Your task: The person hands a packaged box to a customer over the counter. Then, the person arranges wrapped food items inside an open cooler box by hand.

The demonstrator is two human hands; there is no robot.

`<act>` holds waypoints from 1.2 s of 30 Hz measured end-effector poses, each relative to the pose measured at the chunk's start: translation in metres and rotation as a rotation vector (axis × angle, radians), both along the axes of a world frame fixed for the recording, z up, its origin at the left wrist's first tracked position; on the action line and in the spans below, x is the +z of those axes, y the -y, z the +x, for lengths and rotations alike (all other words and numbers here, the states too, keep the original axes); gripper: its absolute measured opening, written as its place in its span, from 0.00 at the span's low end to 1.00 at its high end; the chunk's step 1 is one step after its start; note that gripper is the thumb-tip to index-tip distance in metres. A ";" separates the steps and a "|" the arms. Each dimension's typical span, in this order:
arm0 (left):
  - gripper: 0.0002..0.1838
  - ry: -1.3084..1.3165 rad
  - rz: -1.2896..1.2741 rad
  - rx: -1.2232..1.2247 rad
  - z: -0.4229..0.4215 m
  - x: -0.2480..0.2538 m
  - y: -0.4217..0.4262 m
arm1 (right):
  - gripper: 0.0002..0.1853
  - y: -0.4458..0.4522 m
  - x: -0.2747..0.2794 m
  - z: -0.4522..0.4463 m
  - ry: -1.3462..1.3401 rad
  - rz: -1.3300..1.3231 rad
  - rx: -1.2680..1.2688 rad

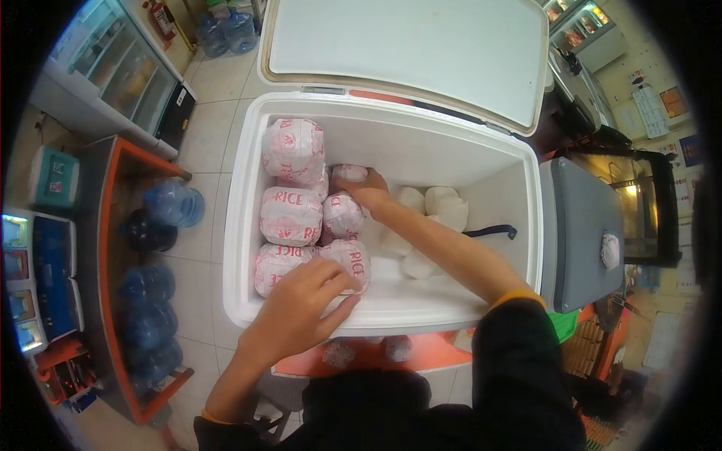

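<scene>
Inside a white cooler (235, 225), several round bundles in white paper with red RICE print are stacked at the left end, one of them a large bundle (292, 216). My right hand (367, 192) reaches in and has its fingers on a small wrapped bundle (350, 174) near the back. Above the front bundle (347, 264), my left hand (304, 297) hovers with fingers apart and curved; nothing shows in it. Plain whitish bundles (447, 208) lie farther right in the cooler, beside a dark blue strap (490, 231).
The cooler's raised lid (406, 37) leans back behind it. A grey lidded box (590, 233) stands at the right. On the left are an orange-edged shelf (113, 225) with blue water jugs (150, 325) and a glass-door fridge (113, 68). An orange surface (301, 364) lies below the cooler.
</scene>
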State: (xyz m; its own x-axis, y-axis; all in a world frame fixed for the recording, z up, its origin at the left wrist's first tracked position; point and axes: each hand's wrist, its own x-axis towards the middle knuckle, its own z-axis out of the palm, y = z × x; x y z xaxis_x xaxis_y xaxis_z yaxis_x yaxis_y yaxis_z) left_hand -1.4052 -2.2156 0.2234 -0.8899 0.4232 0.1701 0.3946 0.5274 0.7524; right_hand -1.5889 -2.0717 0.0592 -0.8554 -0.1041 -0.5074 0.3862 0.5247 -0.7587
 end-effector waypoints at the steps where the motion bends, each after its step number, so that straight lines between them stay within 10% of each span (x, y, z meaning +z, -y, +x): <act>1: 0.08 0.006 0.006 -0.001 -0.001 -0.001 -0.001 | 0.50 -0.001 0.000 0.005 -0.015 -0.056 -0.088; 13: 0.08 -0.052 -0.048 0.060 0.003 -0.004 -0.003 | 0.27 -0.058 -0.083 0.004 -0.263 0.567 0.186; 17: 0.07 -0.103 -0.038 0.076 0.003 -0.005 -0.006 | 0.29 -0.071 -0.073 0.003 0.019 0.276 0.062; 20: 0.06 -0.116 -0.049 0.061 0.002 -0.003 -0.007 | 0.30 -0.082 -0.034 0.021 -0.756 0.396 0.341; 22: 0.06 -0.126 -0.071 0.041 0.001 -0.003 -0.007 | 0.34 -0.075 -0.020 0.020 -0.329 -0.256 0.247; 31: 0.05 -0.153 -0.067 0.051 0.004 -0.004 -0.008 | 0.31 -0.071 -0.015 0.023 -0.901 0.432 0.404; 36: 0.05 -0.173 -0.080 0.065 0.005 -0.004 -0.008 | 0.28 -0.087 -0.032 0.005 -0.978 0.267 0.826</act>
State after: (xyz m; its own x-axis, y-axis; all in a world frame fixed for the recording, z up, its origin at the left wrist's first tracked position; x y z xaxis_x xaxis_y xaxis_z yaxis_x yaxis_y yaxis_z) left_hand -1.4004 -2.2073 0.2193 -0.8762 0.3840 0.2911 0.4776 0.6114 0.6309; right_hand -1.5841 -1.9847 0.0272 -0.6121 -0.7657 0.1974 -0.7685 0.5172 -0.3767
